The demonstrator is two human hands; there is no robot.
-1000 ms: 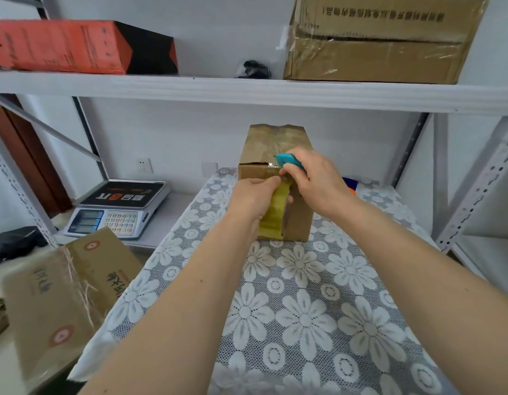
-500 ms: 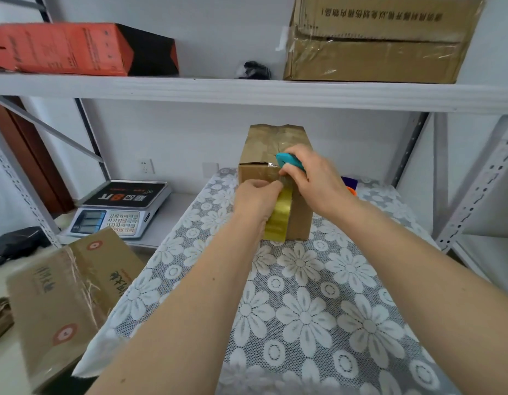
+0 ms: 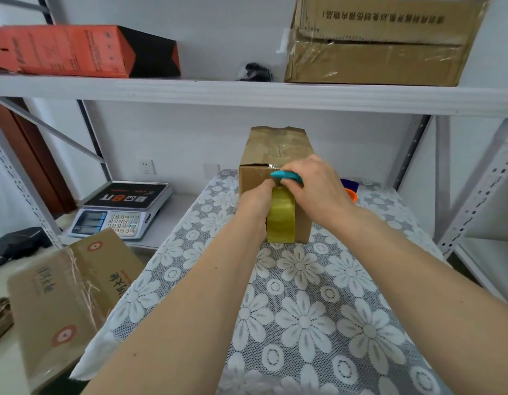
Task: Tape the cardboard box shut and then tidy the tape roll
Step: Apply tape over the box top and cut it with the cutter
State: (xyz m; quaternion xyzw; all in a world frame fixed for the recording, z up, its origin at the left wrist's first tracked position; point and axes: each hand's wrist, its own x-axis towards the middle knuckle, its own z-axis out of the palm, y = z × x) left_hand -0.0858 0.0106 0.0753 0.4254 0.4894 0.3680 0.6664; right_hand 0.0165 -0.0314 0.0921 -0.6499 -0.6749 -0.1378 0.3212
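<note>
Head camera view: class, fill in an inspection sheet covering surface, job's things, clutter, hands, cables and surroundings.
Surface: grey floral lace tablecloth.
Job's things: brown cardboard box upright; yellowish tape roll against its near face; teal cutter.
Clutter: orange object behind the right hand.
Hands: left hand grips the tape roll; right hand grips the cutter.
Cables: nothing seen.
Surroundings: white metal shelf, digital scale, orange-black carton.

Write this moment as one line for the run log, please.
step: taping | cardboard box: upright on table | left hand: holds tape roll against box front | right hand: teal cutter at top edge
</note>
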